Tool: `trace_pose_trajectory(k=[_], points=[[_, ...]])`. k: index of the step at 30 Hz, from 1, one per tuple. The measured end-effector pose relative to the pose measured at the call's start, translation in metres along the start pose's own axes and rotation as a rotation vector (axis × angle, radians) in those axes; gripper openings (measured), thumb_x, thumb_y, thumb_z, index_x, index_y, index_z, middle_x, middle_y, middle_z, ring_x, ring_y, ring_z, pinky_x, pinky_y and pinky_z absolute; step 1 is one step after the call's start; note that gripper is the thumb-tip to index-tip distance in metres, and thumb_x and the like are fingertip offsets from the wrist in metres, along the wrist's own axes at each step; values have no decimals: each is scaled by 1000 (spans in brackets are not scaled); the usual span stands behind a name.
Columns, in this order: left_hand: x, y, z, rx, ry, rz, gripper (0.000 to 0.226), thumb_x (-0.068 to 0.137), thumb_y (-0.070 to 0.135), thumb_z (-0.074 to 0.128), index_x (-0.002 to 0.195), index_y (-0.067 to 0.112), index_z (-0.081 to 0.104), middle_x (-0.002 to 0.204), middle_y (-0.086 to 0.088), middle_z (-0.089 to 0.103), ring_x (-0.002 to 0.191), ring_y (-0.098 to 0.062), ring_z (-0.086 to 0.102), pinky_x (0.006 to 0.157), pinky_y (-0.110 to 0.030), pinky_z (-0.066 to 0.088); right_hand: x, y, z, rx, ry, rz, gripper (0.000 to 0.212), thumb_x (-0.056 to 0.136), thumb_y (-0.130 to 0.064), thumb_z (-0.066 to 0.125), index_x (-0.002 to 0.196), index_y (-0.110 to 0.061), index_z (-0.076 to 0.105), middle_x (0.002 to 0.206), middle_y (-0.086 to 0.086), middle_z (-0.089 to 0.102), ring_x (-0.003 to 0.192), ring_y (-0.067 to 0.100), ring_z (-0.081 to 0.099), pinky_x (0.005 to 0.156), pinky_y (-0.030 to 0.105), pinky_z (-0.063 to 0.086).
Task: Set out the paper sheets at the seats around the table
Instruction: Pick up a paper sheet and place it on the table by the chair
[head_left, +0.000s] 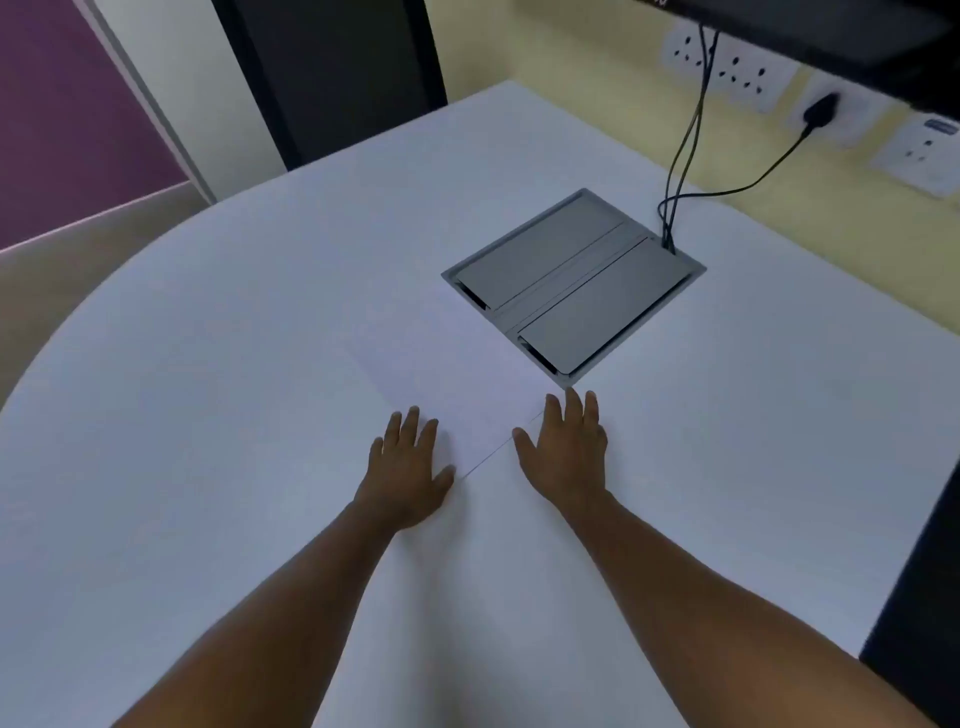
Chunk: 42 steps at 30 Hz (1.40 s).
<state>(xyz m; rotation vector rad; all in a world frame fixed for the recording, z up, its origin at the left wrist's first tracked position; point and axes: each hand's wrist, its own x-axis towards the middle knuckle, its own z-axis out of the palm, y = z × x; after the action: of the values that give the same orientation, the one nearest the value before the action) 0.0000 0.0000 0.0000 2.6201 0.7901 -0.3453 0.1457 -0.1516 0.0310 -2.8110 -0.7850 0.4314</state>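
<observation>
1. The left hand (405, 465) lies flat and spread, palm down, fingers fanned, grasping nothing; its fingers rest at the near left corner of the paper sheet (457, 395).
2. The right hand (569, 452) is likewise released and splayed, palm down, pressing at the sheet's near right edge, with its fingertips close to the corner of the grey cable box (571, 283).
3. Both bare forearms reach forward from the bottom of the view, roughly parallel, hands near each other.
4. The white sheet lies flat on the white counter (208, 389), hard to tell from it; only a thin line of its near edge shows between the hands.
5. Black cables (685, 135) run from the box up to the wall sockets (737, 73).
</observation>
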Motion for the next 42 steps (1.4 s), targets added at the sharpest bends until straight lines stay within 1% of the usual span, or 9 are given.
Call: trace_pose_trajectory(k=[7,15,24,28,31,35,37,39,42], points=[[34,-3,0,0,90,-40,74,100,50,33,158,14,3,166,-11,-13,152,-32,-14,121,-51,7,43,4,13,0,-70,31,78,96,-55,44,155,-9,22,167,14,7,154,34,1,118,58,22],[39,-16,9,20,1,-72,78,99,53,36,158,14,1,166,-14,-5,153,-33,-2,122,-46,12,58,8,30,-95,-105,99,88,94,-65,39,157,-8,15,168,13,0,153,36,-2,115,69,12],[41,-12,14,82,15,-86,77,96,52,38,157,14,9,166,-16,-1,152,-36,2,121,-46,15,52,0,39,18,-10,24,63,95,-53,48,146,-17,39,166,14,8,153,33,7,115,64,13],[40,-14,15,62,25,-84,77,96,53,37,157,15,9,166,-14,-2,152,-35,1,122,-46,14,47,-12,37,509,65,11,65,91,-42,64,145,-13,42,145,11,48,131,31,44,105,46,41],[39,-14,16,53,35,-83,77,96,53,37,157,15,9,166,-14,-2,152,-34,0,122,-46,13,40,-27,34,1040,64,312,75,88,-36,72,150,-14,37,105,-8,63,103,17,58,92,31,48],[39,-14,16,45,31,-85,76,96,50,38,157,14,9,166,-16,-2,152,-36,0,122,-47,13,35,-44,39,1508,66,729,72,86,-28,75,148,-12,42,111,-3,67,117,26,63,104,46,50],[40,-14,16,54,29,-81,76,96,50,39,157,12,10,165,-18,0,151,-38,3,122,-48,15,31,-47,44,1486,74,727,48,87,-25,73,130,-9,61,115,6,71,110,30,67,99,49,53],[40,-14,16,63,35,-73,77,96,49,39,156,12,11,165,-19,1,151,-38,4,121,-49,16,26,-50,43,1352,49,629,16,89,-21,69,95,-6,71,94,9,75,91,30,71,89,49,59],[40,-15,16,8,70,-65,79,97,51,40,157,11,8,165,-17,-6,152,-37,-3,123,-48,11,26,-46,37,1148,25,493,16,90,-16,63,76,-8,63,83,6,73,81,29,69,82,43,59]])
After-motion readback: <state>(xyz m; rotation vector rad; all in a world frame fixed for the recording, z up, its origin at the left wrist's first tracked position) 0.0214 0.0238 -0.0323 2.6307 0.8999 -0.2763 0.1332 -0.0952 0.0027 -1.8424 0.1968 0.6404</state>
